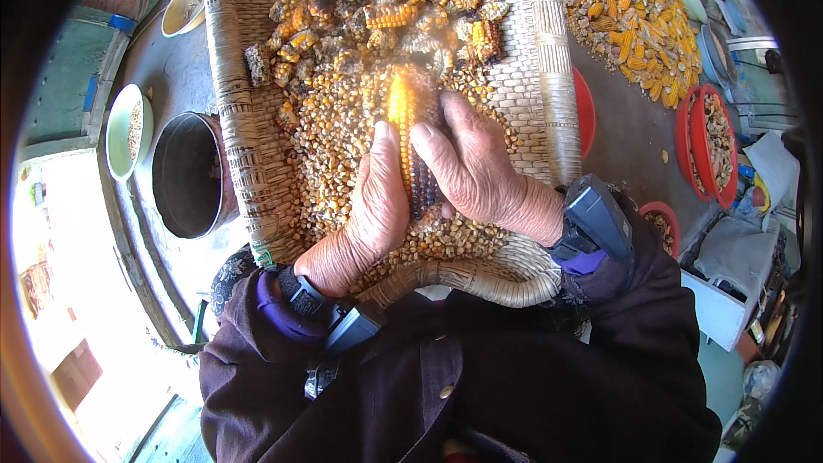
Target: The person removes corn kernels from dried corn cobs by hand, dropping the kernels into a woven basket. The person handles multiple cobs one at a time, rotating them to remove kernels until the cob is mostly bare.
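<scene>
Both my hands hold one corn cob [404, 119], yellow at its far end and dark purple nearer me, partly stripped on its right side. My left hand [380, 196] grips it from the left with the thumb along the kernels. My right hand [472, 161] wraps its right side, thumb pressed on the kernels. Beneath them a woven wicker winnowing basket [554, 64] rests before me, holding loose kernels [328, 154]. Several short, partly mouldy cobs [392, 15] are heaped at its far end. The fingers under the cob are mostly hidden.
Left of the basket stand a dark metal pot [186, 175], a pale green bowl [113, 132] with kernels and a cream bowl [168, 19]. On the right floor lie a heap of yellow cobs [633, 26] and red basins [730, 186] with corn pieces. A white box [714, 308] stands lower right.
</scene>
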{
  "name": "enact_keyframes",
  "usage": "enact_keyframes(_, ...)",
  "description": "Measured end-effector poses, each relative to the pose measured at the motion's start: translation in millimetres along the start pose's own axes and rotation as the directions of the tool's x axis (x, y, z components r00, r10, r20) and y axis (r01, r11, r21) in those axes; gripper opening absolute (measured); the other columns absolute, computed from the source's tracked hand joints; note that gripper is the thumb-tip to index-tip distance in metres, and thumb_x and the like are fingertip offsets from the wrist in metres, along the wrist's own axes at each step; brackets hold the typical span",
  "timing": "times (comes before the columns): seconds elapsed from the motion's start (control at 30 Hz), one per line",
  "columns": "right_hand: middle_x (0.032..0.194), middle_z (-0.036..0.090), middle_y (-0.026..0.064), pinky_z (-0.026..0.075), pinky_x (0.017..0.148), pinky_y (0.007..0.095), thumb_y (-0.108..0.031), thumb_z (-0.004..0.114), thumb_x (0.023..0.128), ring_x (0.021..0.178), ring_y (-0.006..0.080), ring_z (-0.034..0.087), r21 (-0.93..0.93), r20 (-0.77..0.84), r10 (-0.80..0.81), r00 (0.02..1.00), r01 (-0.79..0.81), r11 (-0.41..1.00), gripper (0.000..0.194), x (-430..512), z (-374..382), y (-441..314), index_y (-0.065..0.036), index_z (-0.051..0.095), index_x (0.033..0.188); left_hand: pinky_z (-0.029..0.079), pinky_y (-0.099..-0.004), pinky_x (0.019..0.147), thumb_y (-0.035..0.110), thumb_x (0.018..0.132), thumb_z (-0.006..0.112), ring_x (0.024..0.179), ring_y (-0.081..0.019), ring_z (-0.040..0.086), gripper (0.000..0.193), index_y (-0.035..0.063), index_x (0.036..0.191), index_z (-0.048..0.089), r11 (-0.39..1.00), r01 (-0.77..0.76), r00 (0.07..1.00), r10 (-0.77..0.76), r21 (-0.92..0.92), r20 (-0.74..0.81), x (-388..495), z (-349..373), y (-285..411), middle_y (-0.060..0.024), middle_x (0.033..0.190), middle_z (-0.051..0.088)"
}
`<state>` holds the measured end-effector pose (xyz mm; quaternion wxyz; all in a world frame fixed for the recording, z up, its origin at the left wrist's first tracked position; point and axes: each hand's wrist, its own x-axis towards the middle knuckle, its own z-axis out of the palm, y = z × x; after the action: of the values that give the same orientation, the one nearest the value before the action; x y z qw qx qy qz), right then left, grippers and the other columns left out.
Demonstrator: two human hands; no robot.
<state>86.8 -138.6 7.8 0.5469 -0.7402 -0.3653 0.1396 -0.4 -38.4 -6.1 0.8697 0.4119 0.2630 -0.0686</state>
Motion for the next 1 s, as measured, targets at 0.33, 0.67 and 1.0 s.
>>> enact_keyframes(0.33, 0.055, 0.049, 0.0040, 0.040, 0.045, 0.0294, -0.028, 0.044, 0.095, 0.050, 0.0119, 0.049, 0.260, -0.074, 0.079, 0.994, -0.057, 0.964, 0.027, 4, -3, 10, -0.003, 0.047, 0.085, 0.048, -0.0282, 0.046, 0.063, 0.090, 0.013, 0.050, -0.0182, 0.057, 0.074, 0.0018, 0.099, 0.054, 0.980, -0.069, 0.998, 0.069, 0.188, 0.010, -3, 3, 4, -0.0110, 0.068, 0.060)
enact_keyframes(0.67, 0.057, 0.051, 0.0131, 0.043, 0.049, 0.0370, -0.013, 0.047, 0.088, 0.052, 0.0235, 0.055, 0.057, -0.147, 0.073, 0.986, -0.065, 0.996, 0.012, 1, -3, 12, -0.001, 0.049, 0.086, 0.048, -0.0272, 0.044, 0.060, 0.091, 0.015, 0.049, -0.0168, 0.058, 0.070, 0.0021, 0.098, 0.053, 0.948, -0.068, 0.996, 0.085, 0.312, -0.039, -5, 8, 9, -0.0093, 0.065, 0.059)
enact_keyframes(1.0, 0.080, 0.059, 0.0150, 0.046, 0.064, 0.0398, -0.023, 0.048, 0.091, 0.073, 0.0326, 0.060, -0.020, 0.000, 0.063, 0.998, -0.063, 0.998, 0.025, -2, -7, 15, 0.000, 0.059, 0.088, 0.050, -0.0326, 0.045, 0.070, 0.085, 0.023, 0.048, -0.0232, 0.056, 0.071, 0.0072, 0.100, 0.054, 0.973, 0.075, 0.989, -0.044, -0.219, 0.143, 9, -14, 14, -0.0126, 0.066, 0.056)
